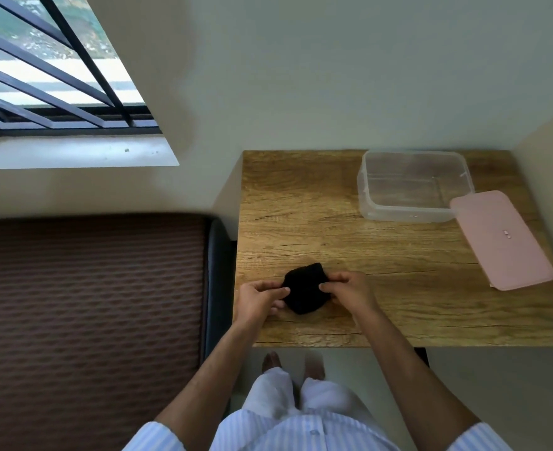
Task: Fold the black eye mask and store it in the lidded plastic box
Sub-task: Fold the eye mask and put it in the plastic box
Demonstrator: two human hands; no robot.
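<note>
So the black eye mask is bunched into a small folded lump near the front left part of the wooden worktop. Both hands are pinching it, left hand on its left edge, right hand on the right, fingers curled in, forearms angled inward. The clear plastic box sits open at the far right, well apart, with its pink lid lying beside it, touching its corner.

Wooden table (grained): mask, box, lid.
</note>
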